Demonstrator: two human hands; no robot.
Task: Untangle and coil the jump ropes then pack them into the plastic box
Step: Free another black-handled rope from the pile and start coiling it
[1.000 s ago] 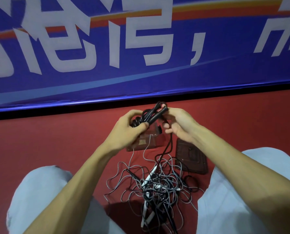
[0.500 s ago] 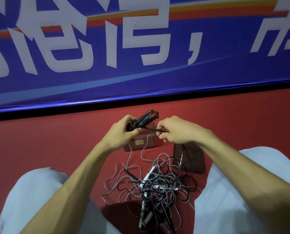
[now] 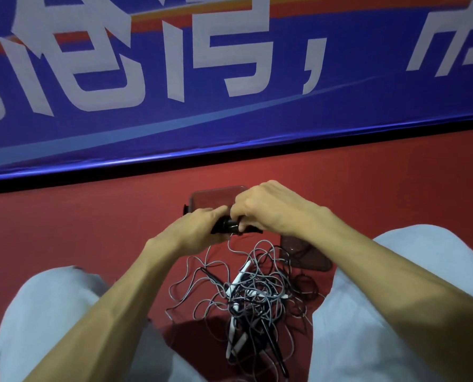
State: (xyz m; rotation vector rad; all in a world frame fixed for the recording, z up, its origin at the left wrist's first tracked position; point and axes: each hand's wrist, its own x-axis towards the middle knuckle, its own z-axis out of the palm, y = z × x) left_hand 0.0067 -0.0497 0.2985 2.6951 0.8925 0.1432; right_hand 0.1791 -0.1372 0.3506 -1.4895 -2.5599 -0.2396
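On a red floor beneath a long blue banner with large white characters, a seated person bends over a heap of jump ropes, as seen from the head camera looking forward and down.

Both hands meet at the middle of the frame. The left hand has its fingers curled round a small black coiled jump rope. The right hand arches over it from the other side, its fingertips pinching the same bundle, so that only a dark sliver of the coil shows between the two.

Just behind the hands, on the floor toward the banner, sits a translucent rectangular plastic box. Its near edge is covered by the knuckles (whether the coil touches the box cannot be told).

Nearer the person, between two knees in pale grey trousers, lies a loose tangle of thin grey and black jump ropes. Several slim white handles are caught up among the loops. A few grey strands of the tangle climb to just under the hands.

A dark, flat plastic panel lies on the floor beside the tangle, under the right forearm, and stray loops of cord overlap its near corner.

Both forearms are bare and reach in from the lower corners of the frame.
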